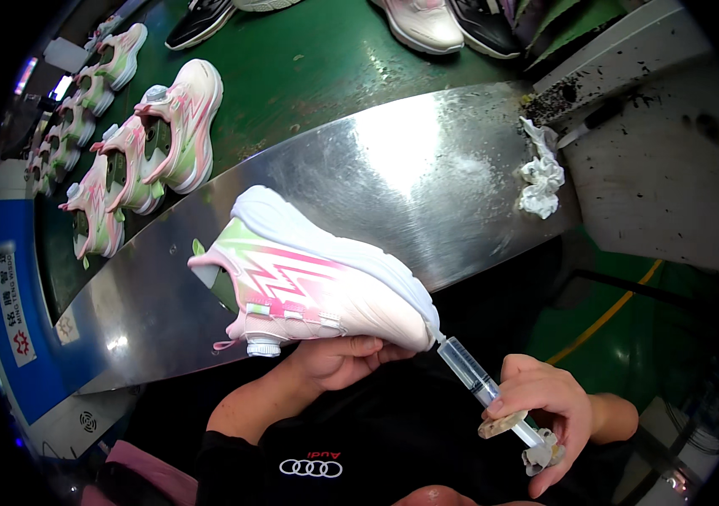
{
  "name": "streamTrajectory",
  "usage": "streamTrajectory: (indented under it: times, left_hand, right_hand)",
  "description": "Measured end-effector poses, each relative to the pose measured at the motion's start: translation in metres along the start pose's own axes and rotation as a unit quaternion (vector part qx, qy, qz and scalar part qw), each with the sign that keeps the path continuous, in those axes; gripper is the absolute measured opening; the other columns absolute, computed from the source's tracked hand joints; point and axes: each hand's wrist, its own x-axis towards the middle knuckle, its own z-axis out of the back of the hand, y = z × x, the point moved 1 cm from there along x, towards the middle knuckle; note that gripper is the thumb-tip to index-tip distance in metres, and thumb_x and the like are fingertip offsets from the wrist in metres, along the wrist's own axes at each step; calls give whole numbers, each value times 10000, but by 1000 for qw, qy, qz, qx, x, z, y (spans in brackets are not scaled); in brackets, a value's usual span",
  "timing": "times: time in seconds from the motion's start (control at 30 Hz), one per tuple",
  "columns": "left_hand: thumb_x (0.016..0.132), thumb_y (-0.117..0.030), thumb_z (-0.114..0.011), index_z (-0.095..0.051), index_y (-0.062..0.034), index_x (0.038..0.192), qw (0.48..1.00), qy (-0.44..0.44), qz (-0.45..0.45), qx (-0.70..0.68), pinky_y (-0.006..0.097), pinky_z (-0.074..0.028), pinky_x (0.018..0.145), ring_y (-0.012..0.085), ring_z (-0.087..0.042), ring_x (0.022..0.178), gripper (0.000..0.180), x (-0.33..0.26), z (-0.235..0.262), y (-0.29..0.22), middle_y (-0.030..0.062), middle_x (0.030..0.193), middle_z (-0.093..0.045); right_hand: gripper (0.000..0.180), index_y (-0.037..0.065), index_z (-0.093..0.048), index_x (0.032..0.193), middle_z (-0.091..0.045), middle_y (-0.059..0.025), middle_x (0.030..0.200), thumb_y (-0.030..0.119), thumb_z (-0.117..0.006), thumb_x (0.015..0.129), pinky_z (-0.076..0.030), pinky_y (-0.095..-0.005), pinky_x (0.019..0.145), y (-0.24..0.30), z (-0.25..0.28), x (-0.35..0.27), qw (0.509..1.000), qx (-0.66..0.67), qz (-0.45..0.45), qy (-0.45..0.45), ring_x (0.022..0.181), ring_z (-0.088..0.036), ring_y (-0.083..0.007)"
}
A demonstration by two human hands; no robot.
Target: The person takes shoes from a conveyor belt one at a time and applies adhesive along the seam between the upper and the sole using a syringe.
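Observation:
A pink, white and light green sneaker (292,278) is held on its side in front of me, its white sole turned up and away and its toe pointing right. My left hand (342,358) is closed round the underside of the upper near the toe. A clear plastic syringe (467,371) is in my right hand (549,405), with the fingers wrapped round its barrel and plunger end. The syringe tip meets the seam between sole and upper at the toe. Crusty, whitish material (543,454) covers the plunger end.
A bare metal plate (292,169) runs along the green work table (309,93). Several similar sneakers (186,126) stand at the left. Black and pale shoes (427,21) sit at the far edge. Crumpled white tissue (541,173) and a dark-handled tool (591,122) lie at the right.

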Motion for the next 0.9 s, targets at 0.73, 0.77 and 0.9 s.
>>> streamTrajectory:
  times: [0.73, 0.77, 0.9]
  left_hand:
    - [822, -38, -652, -402, -105, 1333, 998, 8, -38, -47, 294, -541, 893, 288, -537, 1150, 572, 40, -10, -10, 154, 1241, -520]
    - [826, -49, -652, -413, -96, 1323, 998, 12, -30, -53, 275, -542, 888, 277, -544, 1143, 554, 40, -10, -10, 159, 1237, -521]
    - [834, -79, -651, -442, -74, 1293, 998, 19, -23, -53, 252, -545, 872, 260, -560, 1122, 504, 41, -12, -11, 173, 1218, -531]
  right_hand:
    - [590, 67, -637, 1017, -568, 15, 764, 444, -801, 594, -308, -251, 487, -11, -15, 5, 945, -314, 80, -37, 535, -351, -160]
    - [562, 70, -640, 1009, -561, 13, 756, 431, -794, 607, -302, -244, 461, -13, -16, 7, 937, -336, 88, -41, 526, -358, -152]
    - [537, 72, -640, 1005, -559, 5, 758, 408, -793, 616, -305, -244, 468, -23, -21, 8, 924, -363, 112, -46, 519, -370, -144]
